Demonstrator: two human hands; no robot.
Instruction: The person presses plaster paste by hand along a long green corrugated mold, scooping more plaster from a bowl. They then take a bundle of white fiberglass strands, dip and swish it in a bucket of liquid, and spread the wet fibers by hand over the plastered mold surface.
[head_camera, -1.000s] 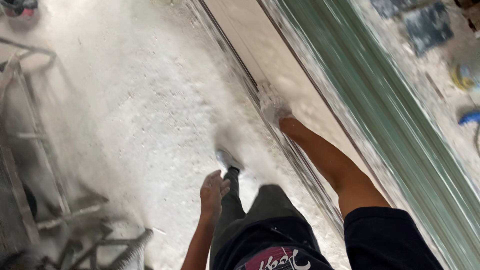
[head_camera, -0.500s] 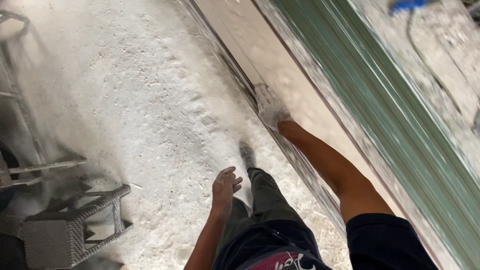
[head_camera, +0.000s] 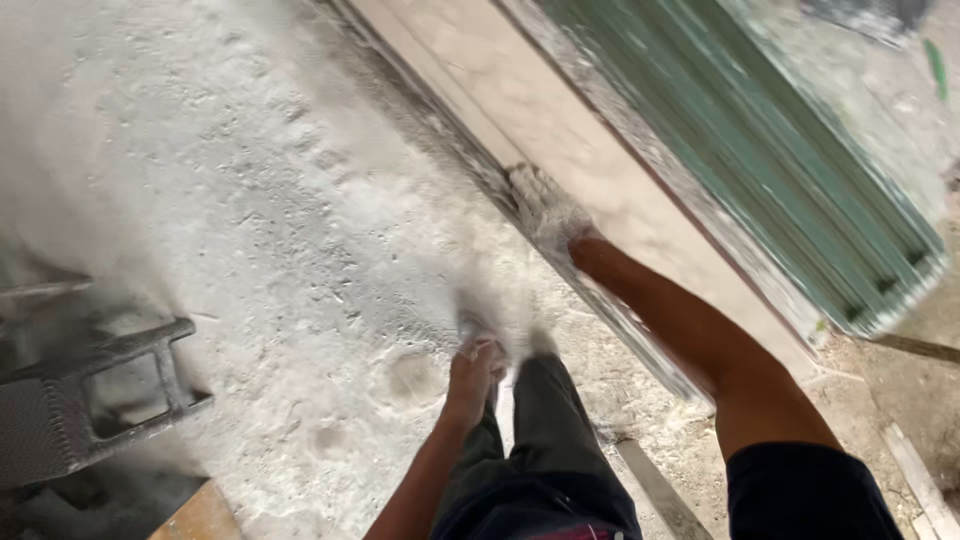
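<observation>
**A:** What are your hands doing?

**B:** Your left hand (head_camera: 474, 372) hangs at your side in front of your dark trouser leg (head_camera: 545, 440). The fingers are curled loosely inward with the knuckles up. It is blurred, so I cannot tell whether they close on anything. Your right hand (head_camera: 548, 208) is stretched forward in a dusty white glove and rests on the edge of the long pale slab (head_camera: 560, 130) that runs diagonally across the view. The glove is smeared by motion, so I cannot tell whether its fingers are spread or together.

**A:** What is hard to make out?

**B:** Your feet are lost in blur just beyond the left hand. The dark metal frame (head_camera: 110, 395) at the left is cut off by the picture's edge. The green ribbed panel (head_camera: 760, 160) beyond the slab is streaked. White dust covers the floor (head_camera: 250, 220).

**A:** What has changed since half a second ago?

**B:** Your right hand stays on the same spot of the slab edge. Your left hand has closed from open fingers into a loose curl. The metal frame now sits further left and lower in the view.
</observation>
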